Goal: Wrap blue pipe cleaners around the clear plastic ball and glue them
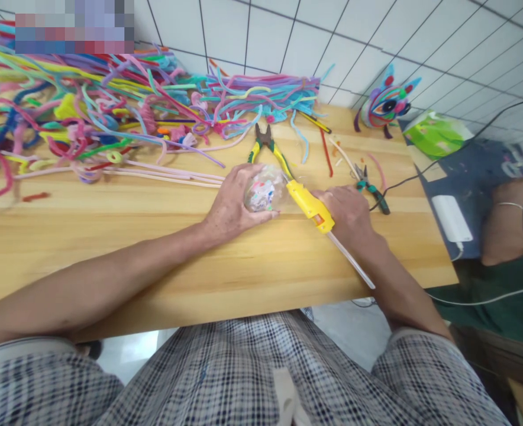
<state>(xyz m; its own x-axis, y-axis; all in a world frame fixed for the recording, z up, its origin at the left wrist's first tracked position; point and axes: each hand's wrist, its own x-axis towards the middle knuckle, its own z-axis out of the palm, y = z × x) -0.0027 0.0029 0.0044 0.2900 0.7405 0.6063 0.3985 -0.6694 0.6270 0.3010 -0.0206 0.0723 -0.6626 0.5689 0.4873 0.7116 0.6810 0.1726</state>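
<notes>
My left hand (229, 202) is wrapped around a clear, rounded plastic ball (265, 188) with bits of colour inside it. In my right hand (348, 214) is a yellow glue gun (309, 206), its nozzle pointing at the right side of the ball. A clear glue stick (351, 260) sticks out of the back of the gun. Just behind the ball lie yellow-and-green pliers (265, 142), jaws apart, partly hidden by it. Smaller green-handled pliers (371, 189) rest to the right of my right hand.
Heaps of coloured pipe cleaners (110, 112) cover the table's back left. A striped pipe-cleaner animal head (383, 106) stands at the back right, near a green packet (439, 135). A black cord (465, 142) crosses the right side. Another person's arm (507, 222) is beside a white power bank (451, 219).
</notes>
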